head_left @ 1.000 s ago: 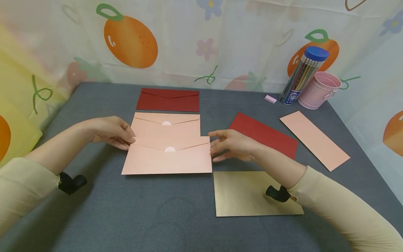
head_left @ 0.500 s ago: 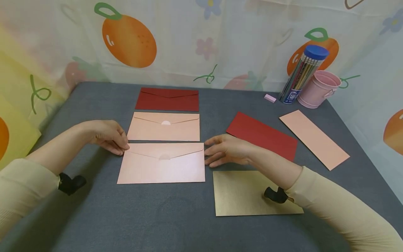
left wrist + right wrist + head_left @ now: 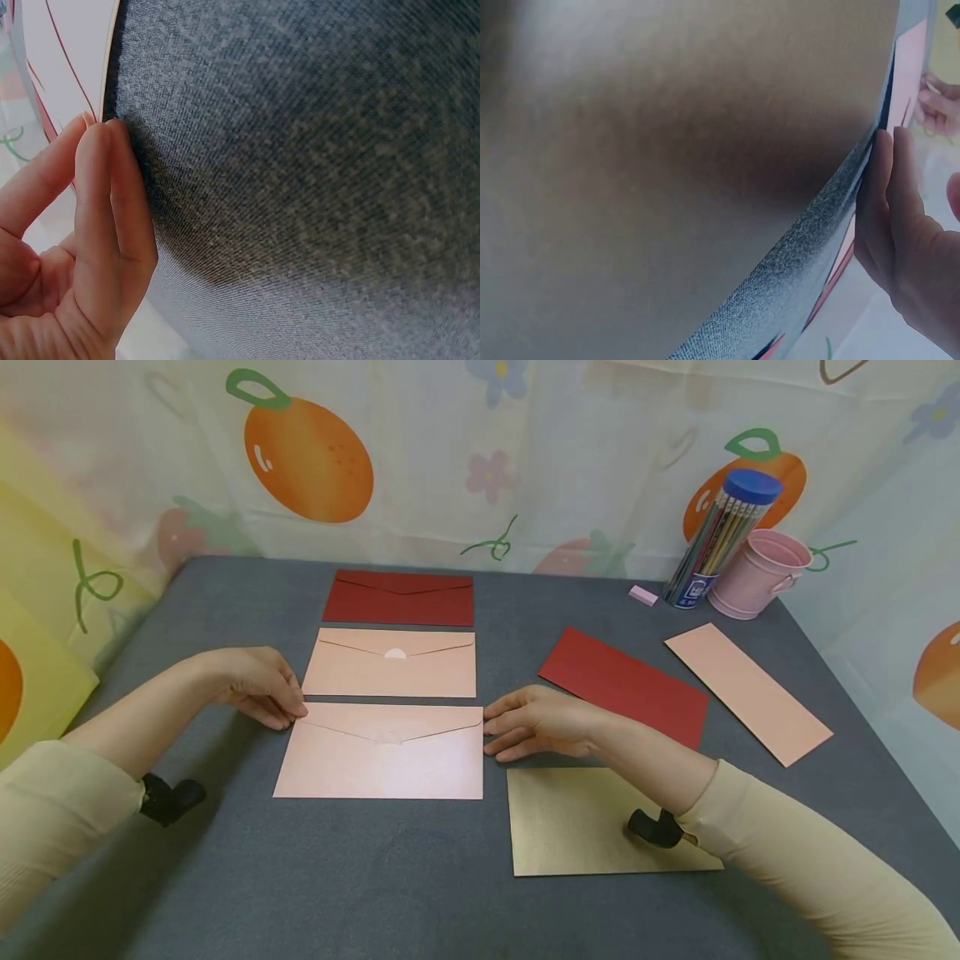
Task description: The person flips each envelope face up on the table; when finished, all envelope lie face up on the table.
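A large pale pink envelope (image 3: 382, 768) lies nearest me in a column, its flap toward the back. My left hand (image 3: 258, 685) pinches its left edge near the upper corner; in the left wrist view, thumb and fingertips (image 3: 94, 146) meet on that edge. Along the right edge, my right hand (image 3: 540, 722) rests with extended fingers touching or very close to the paper. Behind it lie a smaller pink envelope (image 3: 390, 677) with a white half-round notch and a dark red envelope (image 3: 401, 600).
Beneath my right forearm lies a gold envelope (image 3: 570, 827). Farther right are a tilted red envelope (image 3: 630, 689) and a narrow pink one (image 3: 750, 693). At the back right stand a tube of pencils (image 3: 720, 543), a pink bucket (image 3: 757, 577) and a small pink eraser (image 3: 642, 595).
The large pink envelope has come toward me and slightly left, off the smaller pink one, and now lies lower. Both hands moved with it, the left one keeping its pinch.
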Tool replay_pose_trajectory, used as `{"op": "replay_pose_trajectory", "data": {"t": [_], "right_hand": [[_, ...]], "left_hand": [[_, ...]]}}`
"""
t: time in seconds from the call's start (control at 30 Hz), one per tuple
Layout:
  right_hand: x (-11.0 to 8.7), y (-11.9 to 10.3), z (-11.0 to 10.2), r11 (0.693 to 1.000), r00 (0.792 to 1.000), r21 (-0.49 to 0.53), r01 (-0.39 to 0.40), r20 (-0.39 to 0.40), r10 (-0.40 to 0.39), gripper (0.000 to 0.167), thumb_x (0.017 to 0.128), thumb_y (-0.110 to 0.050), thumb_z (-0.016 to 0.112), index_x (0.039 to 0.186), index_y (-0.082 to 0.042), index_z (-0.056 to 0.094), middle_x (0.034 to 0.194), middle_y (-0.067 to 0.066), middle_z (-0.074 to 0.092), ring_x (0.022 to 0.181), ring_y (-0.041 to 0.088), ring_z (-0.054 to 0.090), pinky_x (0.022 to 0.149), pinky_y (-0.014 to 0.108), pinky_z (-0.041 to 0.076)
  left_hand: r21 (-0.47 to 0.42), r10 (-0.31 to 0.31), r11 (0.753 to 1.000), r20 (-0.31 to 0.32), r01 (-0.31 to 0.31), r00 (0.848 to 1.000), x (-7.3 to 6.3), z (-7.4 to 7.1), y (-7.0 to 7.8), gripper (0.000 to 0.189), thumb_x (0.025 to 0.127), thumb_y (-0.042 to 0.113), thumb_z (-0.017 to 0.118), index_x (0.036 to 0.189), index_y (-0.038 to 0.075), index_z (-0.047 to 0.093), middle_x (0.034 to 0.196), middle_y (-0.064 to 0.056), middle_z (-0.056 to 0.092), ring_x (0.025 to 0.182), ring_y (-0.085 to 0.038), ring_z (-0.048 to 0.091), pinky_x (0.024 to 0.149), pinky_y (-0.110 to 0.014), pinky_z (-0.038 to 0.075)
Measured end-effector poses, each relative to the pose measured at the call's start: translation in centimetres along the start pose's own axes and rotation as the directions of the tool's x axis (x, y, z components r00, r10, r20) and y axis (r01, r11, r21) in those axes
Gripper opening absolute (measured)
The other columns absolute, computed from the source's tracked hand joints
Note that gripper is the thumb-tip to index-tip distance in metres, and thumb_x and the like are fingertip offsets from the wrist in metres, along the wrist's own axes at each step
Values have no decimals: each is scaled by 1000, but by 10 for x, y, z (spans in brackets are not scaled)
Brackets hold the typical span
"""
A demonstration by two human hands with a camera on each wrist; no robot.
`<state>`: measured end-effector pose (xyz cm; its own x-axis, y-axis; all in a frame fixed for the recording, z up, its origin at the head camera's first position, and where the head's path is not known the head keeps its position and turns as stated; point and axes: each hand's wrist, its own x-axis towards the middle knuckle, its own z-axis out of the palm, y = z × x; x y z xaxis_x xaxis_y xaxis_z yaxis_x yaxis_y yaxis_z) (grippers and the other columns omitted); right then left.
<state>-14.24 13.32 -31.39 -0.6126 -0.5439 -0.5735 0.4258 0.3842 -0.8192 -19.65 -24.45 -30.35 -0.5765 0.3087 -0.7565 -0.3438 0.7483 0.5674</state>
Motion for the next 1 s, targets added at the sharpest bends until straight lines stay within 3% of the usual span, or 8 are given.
{"op": "replay_pose_trajectory", "data": {"t": [0.3, 0.7, 0.83, 1.0], "right_hand": [[-1, 1, 1, 1000, 1000, -9, 10, -2, -10, 52, 101, -9, 52, 146, 8, 35, 145, 25, 45, 110, 23, 68, 96, 34, 58], [-4, -1, -2, 999, 999, -33, 37, 9, -36, 51, 100, -10, 53, 146, 8, 37, 148, 23, 44, 115, 24, 65, 100, 35, 56], [-12, -8, -12, 995, 997, -60, 82, 8, -82, 51, 101, -9, 50, 147, 8, 36, 150, 24, 42, 120, 29, 63, 103, 38, 54], [-22, -16, -30, 985, 990, -101, 136, -9, -138, 47, 104, -10, 44, 147, 7, 36, 151, 26, 41, 125, 30, 60, 105, 39, 53]], "left_hand": [[-1, -9, 1000, -31, 9, 999, 1, 0, 0, 17, 91, 12, 68, 100, -3, 68, 76, 1, 64, 67, -5, 63, 70, -21, 60], [84, 25, 996, -103, -17, 994, -4, 2, 4, 12, 93, 12, 65, 86, 2, 68, 70, 1, 57, 64, -9, 58, 66, -22, 58], [133, 97, 989, -204, -70, 974, -8, -1, 10, 15, 94, 12, 62, 88, -1, 64, 72, 0, 53, 64, -11, 55, 64, -23, 56], [211, 209, 967, -319, -145, 924, -9, -1, 28, 23, 97, 17, 58, 100, -5, 59, 81, -3, 56, 72, -12, 57, 68, -22, 56]]}}
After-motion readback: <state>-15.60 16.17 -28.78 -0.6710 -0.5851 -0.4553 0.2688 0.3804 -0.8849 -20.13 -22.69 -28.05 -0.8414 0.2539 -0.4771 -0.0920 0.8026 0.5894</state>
